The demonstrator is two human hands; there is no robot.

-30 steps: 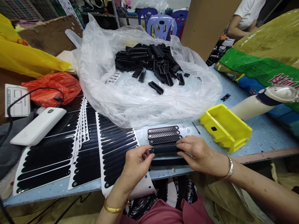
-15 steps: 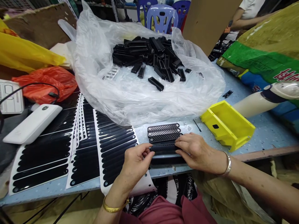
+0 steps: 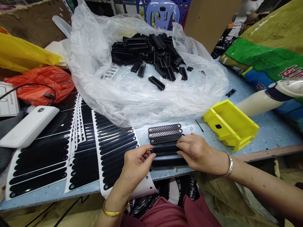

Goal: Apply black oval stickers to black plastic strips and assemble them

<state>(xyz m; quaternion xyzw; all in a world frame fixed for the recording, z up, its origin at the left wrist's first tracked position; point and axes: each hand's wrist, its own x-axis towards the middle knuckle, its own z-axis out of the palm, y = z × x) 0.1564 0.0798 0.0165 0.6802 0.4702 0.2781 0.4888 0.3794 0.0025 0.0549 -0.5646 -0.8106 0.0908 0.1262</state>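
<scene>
Hardly anything has moved except the view, which has dipped slightly. Leftmost here, a sheet (image 3: pixel 115 148) overhangs the front edge of the worktop (image 3: pixel 272 129). Next, the left hand (image 3: pixel 136 160), thumb and fingertips nearly together, pinches the left end of the bar (image 3: pixel 165 149). Near the front edge, between patterned bars (image 3: pixel 165 134) and a second bar (image 3: pixel 169 162), it looks light, stiff and smooth, best held by its ends. The right hand (image 3: pixel 201 156), half curled, grips its right end. Farther right stands the box (image 3: pixel 230 126).
</scene>
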